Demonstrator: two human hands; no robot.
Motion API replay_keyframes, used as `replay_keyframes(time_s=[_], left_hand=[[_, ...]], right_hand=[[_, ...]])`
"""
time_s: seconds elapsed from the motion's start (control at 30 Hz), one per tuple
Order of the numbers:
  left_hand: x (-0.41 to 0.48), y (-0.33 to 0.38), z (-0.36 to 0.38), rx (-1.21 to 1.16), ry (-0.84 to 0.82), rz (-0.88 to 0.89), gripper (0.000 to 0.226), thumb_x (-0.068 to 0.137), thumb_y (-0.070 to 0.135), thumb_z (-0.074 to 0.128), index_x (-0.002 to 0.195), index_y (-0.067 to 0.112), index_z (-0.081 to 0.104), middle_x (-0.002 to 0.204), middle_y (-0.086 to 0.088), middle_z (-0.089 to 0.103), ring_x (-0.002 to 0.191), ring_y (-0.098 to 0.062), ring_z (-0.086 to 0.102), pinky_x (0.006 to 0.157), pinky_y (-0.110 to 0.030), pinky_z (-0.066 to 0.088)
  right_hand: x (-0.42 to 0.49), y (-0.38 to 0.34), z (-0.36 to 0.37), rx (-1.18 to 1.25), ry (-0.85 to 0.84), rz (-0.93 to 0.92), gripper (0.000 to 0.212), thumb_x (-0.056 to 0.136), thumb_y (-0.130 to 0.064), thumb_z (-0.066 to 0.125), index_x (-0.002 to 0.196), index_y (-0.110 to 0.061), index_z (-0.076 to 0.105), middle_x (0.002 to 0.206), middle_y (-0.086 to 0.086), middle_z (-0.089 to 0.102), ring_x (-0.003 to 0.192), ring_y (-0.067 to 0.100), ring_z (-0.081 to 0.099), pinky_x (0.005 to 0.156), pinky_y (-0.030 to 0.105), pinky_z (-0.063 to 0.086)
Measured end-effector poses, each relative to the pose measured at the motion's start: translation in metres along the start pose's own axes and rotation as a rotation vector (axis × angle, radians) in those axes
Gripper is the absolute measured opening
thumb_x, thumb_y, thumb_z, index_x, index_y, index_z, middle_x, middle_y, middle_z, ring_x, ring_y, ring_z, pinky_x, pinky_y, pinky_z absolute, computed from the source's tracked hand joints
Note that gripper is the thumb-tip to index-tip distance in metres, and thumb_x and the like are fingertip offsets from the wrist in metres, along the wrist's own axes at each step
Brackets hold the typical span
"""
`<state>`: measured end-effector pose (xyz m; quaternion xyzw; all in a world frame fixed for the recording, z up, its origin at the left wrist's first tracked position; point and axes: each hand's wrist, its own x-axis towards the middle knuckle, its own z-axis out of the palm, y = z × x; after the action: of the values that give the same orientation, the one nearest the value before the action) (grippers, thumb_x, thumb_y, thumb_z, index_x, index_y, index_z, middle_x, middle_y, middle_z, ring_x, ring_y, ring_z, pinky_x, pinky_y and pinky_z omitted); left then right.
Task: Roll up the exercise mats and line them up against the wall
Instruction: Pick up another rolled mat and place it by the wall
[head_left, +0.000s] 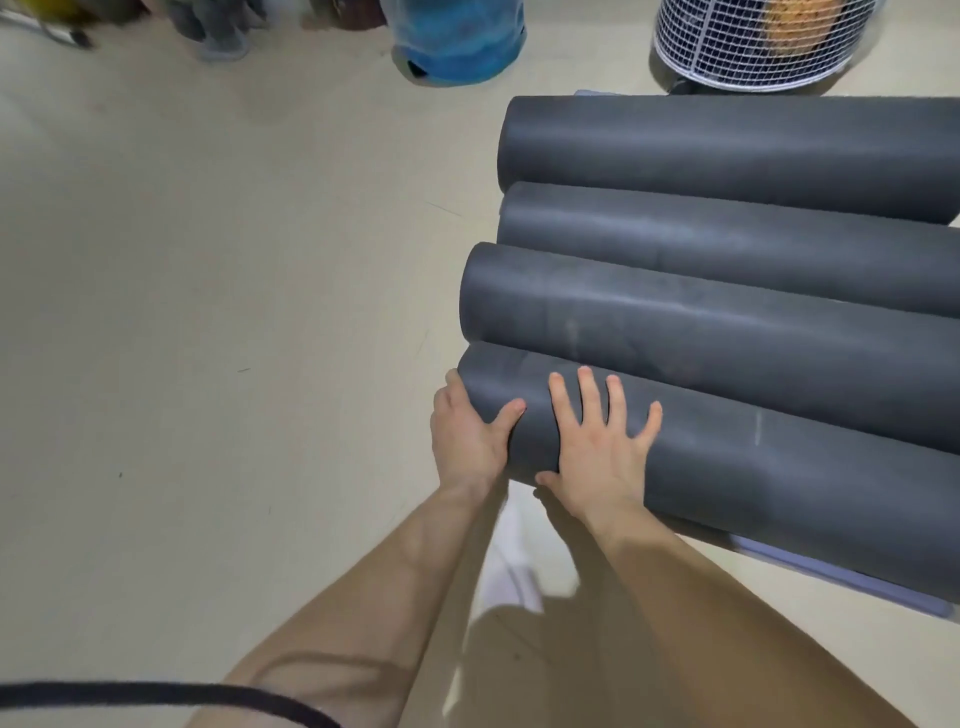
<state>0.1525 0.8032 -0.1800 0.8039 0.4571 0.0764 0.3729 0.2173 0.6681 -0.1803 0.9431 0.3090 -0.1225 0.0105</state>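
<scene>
Beneath right hand lies nearest mat, left hand gripping its end.

Head view — steeply downward, close

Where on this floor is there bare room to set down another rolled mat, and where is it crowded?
Bare: the wide floor left of the four rolled mats, between the blue bundle at the top and the left hand. Crowded: the right side, where the mats lie side by side, the wire basket just behind them.
</scene>
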Motion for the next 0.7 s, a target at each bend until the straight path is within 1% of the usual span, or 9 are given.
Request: replay_keyframes(time_s=[0.13, 0.27, 0.33, 0.4, 0.43, 0.5, 0.57, 0.63, 0.7], left_hand=[[0.007, -0.003, 0.007, 0.056, -0.015, 0.0, 0.086, 0.088, 0.05, 0.074, 0.15, 0.009, 0.032, 0.14, -0.016, 0.047, 0.127, -0.038, 0.048, 0.104, -0.05, 0.045], [0.006, 0.003, 0.007, 0.13, -0.02, -0.062, 0.089, 0.094, 0.048, 0.068, 0.156, 0.006, 0.021, 0.15, -0.022, 0.037, 0.134, -0.045, 0.036, 0.108, -0.053, 0.035], [0.002, 0.012, 0.005, 0.156, -0.019, -0.1, 0.09, 0.095, 0.048, 0.068, 0.157, 0.004, 0.02, 0.154, -0.024, 0.033, 0.138, -0.048, 0.031, 0.112, -0.053, 0.031], [-0.005, 0.024, 0.005, 0.207, 0.009, -0.113, 0.089, 0.096, 0.043, 0.068, 0.158, 0.002, 0.02, 0.159, -0.024, 0.027, 0.142, -0.049, 0.027, 0.115, -0.053, 0.029], [-0.011, 0.029, 0.006, 0.269, 0.059, -0.046, 0.084, 0.097, 0.036, 0.068, 0.158, 0.001, 0.022, 0.16, -0.025, 0.026, 0.143, -0.049, 0.027, 0.117, -0.053, 0.029], [-0.023, 0.039, 0.013, 0.443, 0.139, 0.27, 0.071, 0.092, 0.015, 0.064, 0.155, 0.001, 0.034, 0.156, -0.028, 0.033, 0.141, -0.05, 0.033, 0.116, -0.055, 0.03], [-0.04, 0.054, 0.028, 0.597, 0.012, 0.596, 0.066, 0.082, 0.004, 0.061, 0.146, 0.005, 0.049, 0.153, -0.025, 0.043, 0.14, -0.047, 0.038, 0.115, -0.056, 0.03], [-0.059, 0.072, 0.048, 0.657, -0.187, 0.725, 0.06, 0.087, 0.012, 0.063, 0.145, 0.009, 0.051, 0.154, -0.016, 0.046, 0.145, -0.037, 0.037, 0.121, -0.052, 0.024], [-0.067, 0.085, 0.066, 0.619, -0.243, 0.727, 0.056, 0.095, 0.032, 0.061, 0.145, 0.012, 0.05, 0.155, -0.01, 0.046, 0.146, -0.031, 0.036, 0.122, -0.051, 0.024]], right_hand=[[0.002, 0.001, -0.003, 0.06, -0.07, -0.028, 0.126, 0.081, -0.068, 0.071, 0.161, -0.031, -0.019, 0.171, 0.005, -0.015, 0.158, 0.035, -0.011, 0.115, 0.073, -0.002], [-0.003, 0.018, -0.02, 0.167, -0.131, -0.071, 0.094, 0.096, -0.072, 0.041, 0.163, -0.034, -0.014, 0.171, 0.003, -0.02, 0.157, 0.03, -0.02, 0.12, 0.063, -0.011], [-0.014, 0.053, -0.026, 0.172, -0.101, 0.015, 0.077, 0.103, -0.065, 0.028, 0.165, -0.033, -0.006, 0.173, 0.006, -0.013, 0.158, 0.029, -0.014, 0.126, 0.055, -0.006], [-0.032, 0.1, -0.029, 0.159, -0.11, 0.12, 0.075, 0.103, -0.067, 0.023, 0.165, -0.034, -0.003, 0.174, 0.006, -0.008, 0.159, 0.031, -0.009, 0.127, 0.052, -0.002], [-0.042, 0.123, -0.029, 0.135, -0.127, 0.154, 0.079, 0.1, -0.073, 0.024, 0.165, -0.035, -0.004, 0.174, 0.005, -0.007, 0.159, 0.032, -0.007, 0.127, 0.052, -0.001], [-0.058, 0.158, -0.032, 0.079, -0.168, 0.189, 0.096, 0.091, -0.084, 0.034, 0.164, -0.036, -0.006, 0.173, 0.006, -0.006, 0.158, 0.036, -0.005, 0.126, 0.053, 0.001], [-0.064, 0.177, -0.035, 0.051, -0.191, 0.2, 0.113, 0.08, -0.09, 0.048, 0.164, -0.035, -0.005, 0.173, 0.008, -0.001, 0.158, 0.037, -0.002, 0.127, 0.054, 0.004], [-0.062, 0.191, -0.036, 0.076, -0.183, 0.215, 0.122, 0.071, -0.092, 0.056, 0.164, -0.032, 0.004, 0.171, 0.009, 0.008, 0.157, 0.035, 0.004, 0.127, 0.053, 0.006], [-0.056, 0.205, -0.037, 0.136, -0.149, 0.199, 0.113, 0.073, -0.091, 0.053, 0.162, -0.03, 0.018, 0.168, 0.008, 0.021, 0.155, 0.032, 0.015, 0.126, 0.052, 0.01]])
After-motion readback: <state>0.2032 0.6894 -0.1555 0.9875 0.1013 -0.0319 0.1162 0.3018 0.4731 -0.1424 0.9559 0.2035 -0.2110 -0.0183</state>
